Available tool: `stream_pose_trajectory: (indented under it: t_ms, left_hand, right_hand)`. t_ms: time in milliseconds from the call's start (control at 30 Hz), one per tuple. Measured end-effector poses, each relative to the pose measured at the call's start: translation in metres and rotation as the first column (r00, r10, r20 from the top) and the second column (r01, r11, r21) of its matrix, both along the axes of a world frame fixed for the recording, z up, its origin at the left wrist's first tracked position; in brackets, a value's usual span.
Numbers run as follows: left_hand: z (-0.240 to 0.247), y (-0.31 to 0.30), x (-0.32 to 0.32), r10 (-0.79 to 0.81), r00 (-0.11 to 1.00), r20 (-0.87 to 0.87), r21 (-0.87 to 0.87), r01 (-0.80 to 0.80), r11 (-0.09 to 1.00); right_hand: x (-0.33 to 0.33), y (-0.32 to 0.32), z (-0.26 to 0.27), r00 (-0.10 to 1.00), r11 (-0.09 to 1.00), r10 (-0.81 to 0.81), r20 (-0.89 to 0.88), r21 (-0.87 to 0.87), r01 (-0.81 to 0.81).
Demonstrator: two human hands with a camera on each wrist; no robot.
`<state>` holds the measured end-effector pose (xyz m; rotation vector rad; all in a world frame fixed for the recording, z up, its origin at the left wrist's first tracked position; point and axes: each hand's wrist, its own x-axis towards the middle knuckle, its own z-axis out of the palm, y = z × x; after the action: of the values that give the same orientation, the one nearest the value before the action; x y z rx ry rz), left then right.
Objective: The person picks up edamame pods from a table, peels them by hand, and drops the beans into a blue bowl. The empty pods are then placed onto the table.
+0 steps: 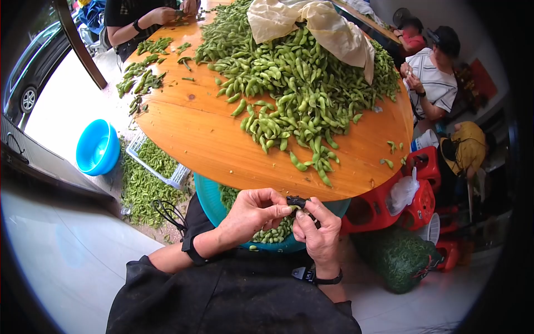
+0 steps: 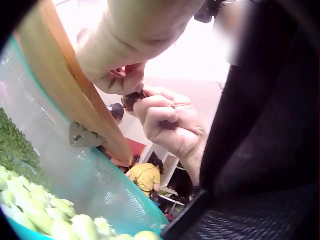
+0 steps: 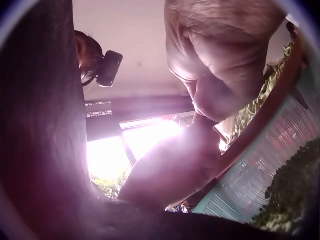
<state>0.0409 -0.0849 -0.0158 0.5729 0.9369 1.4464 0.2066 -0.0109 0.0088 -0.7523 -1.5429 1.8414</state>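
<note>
Just off the table's near edge, my left hand [image 1: 250, 214] and right hand [image 1: 320, 228] meet fingertip to fingertip. Between thumb and fingers the left hand pinches a small green bean pod [image 1: 294, 207], mostly hidden by the fingers. My right hand grips the pod's other end, and a black covering [image 1: 298, 201] sits at its index fingertip. The same dark covering [image 2: 133, 100] shows in the left wrist view. Below both hands stands a teal basket [image 1: 204, 196] with green pods and beans in it.
A large heap of green pods [image 1: 300, 83] covers much of the wooden table [image 1: 189, 128], a cream cloth [image 1: 311, 22] on top. Left on the floor are a blue basin [image 1: 99, 147] and spilled pods [image 1: 147, 189]. Red stools [image 1: 372, 211] and a full green sack [image 1: 395, 259] stand right.
</note>
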Motion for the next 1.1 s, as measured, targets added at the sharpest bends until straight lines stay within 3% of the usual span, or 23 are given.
stream_pose_trajectory:
  t_ms: [33,100,200,333,400,433,500,533,567,600,633,667,733,767,800,867,900,933,1000,1033,1067,1100]
  left_hand:
    - [0.000,0.001,0.000,-0.001,1.000,0.000,-0.002,0.001,1.000]
    - [-0.001,0.002,0.003,-0.046,0.929,0.366,-0.047,0.067,0.997]
    - [-0.013,0.003,0.002,-0.141,0.852,0.504,0.033,0.145,0.989]
    - [-0.013,0.003,0.004,-0.157,0.833,0.530,0.061,0.147,0.987]
    - [-0.001,0.002,0.004,-0.081,0.934,0.348,-0.047,0.104,0.994]
    - [0.003,0.001,0.006,-0.082,0.934,0.348,-0.046,0.105,0.993]
    - [0.009,-0.002,0.007,-0.045,0.997,-0.063,-0.016,0.044,0.999]
    - [0.009,-0.003,0.006,-0.044,0.997,-0.063,-0.017,0.043,0.999]
    - [0.008,-0.005,0.003,0.031,0.898,-0.440,0.081,0.006,0.997]
    - [0.008,-0.006,0.002,0.133,0.659,-0.740,0.184,0.009,0.983]
    - [0.009,-0.006,0.001,0.132,0.589,-0.798,0.210,0.066,0.975]
    - [0.006,-0.006,0.004,0.130,0.589,-0.798,0.208,0.066,0.976]
    - [-0.006,-0.003,0.012,0.347,0.506,-0.790,0.388,-0.027,0.921]
    - [-0.014,-0.001,0.009,0.424,0.384,-0.820,0.461,0.003,0.888]
    - [-0.012,-0.001,0.005,0.425,0.384,-0.820,0.461,0.003,0.887]
    - [-0.004,-0.002,-0.003,0.184,0.532,-0.827,0.290,0.121,0.949]
    - [0.002,-0.003,-0.005,0.045,0.663,-0.747,0.189,0.147,0.971]
    - [0.004,-0.004,-0.004,0.047,0.662,-0.748,0.188,0.144,0.971]
    - [0.005,-0.006,0.002,-0.083,0.873,-0.481,0.002,0.096,0.995]
    - [0.001,-0.005,0.003,-0.077,0.922,-0.379,0.001,0.083,0.997]
    - [0.001,-0.005,0.001,-0.077,0.922,-0.379,0.001,0.084,0.996]
    - [0.001,-0.005,-0.002,-0.029,0.825,-0.564,0.068,0.082,0.994]
  right_hand:
    - [-0.001,-0.001,-0.001,1.000,1.000,-0.001,0.000,-0.002,0.001]
    - [-0.002,-0.004,-0.002,0.999,0.981,-0.022,-0.041,0.192,0.029]
    - [0.000,-0.003,-0.007,0.995,0.998,-0.021,-0.096,0.057,0.026]
    - [-0.001,-0.002,-0.008,0.990,1.000,-0.003,-0.141,0.018,0.006]
    - [-0.002,-0.002,-0.006,0.998,0.999,-0.048,-0.040,-0.005,0.048]
    - [-0.001,-0.002,-0.004,0.998,0.999,-0.049,-0.040,-0.004,0.049]
    - [0.000,-0.003,0.000,0.993,0.985,-0.051,0.103,0.167,0.033]
    - [0.001,-0.004,-0.001,0.993,0.985,-0.051,0.104,0.167,0.033]
    - [0.003,-0.006,-0.002,0.989,0.976,-0.056,0.137,0.217,0.025]
    - [0.004,-0.006,-0.002,0.984,0.964,-0.063,0.169,0.266,0.016]
    - [0.005,-0.006,-0.005,0.987,0.943,-0.046,0.157,0.331,-0.009]
    - [0.005,-0.006,-0.006,0.987,0.944,-0.046,0.157,0.330,-0.009]
    - [0.005,-0.006,-0.006,0.951,0.878,-0.148,0.273,0.479,-0.001]
    - [0.004,-0.009,-0.003,0.943,0.857,-0.153,0.295,0.515,-0.022]
    - [0.002,-0.012,0.000,0.935,0.835,-0.160,0.317,0.549,-0.043]
    - [0.001,-0.013,-0.002,0.933,0.819,-0.178,0.314,0.572,-0.036]
    - [0.000,-0.012,-0.003,0.926,0.809,-0.212,0.311,0.588,-0.013]
    - [-0.001,-0.012,-0.004,0.920,0.799,-0.245,0.307,0.601,0.012]
    - [-0.002,-0.008,-0.013,0.931,0.824,-0.232,0.284,0.566,0.033]
    - [-0.001,-0.005,-0.016,0.939,0.846,-0.223,0.261,0.530,0.053]
    - [0.001,-0.004,-0.014,0.939,0.846,-0.224,0.261,0.530,0.054]
    - [0.004,-0.003,-0.009,0.937,0.858,-0.250,0.245,0.505,0.097]
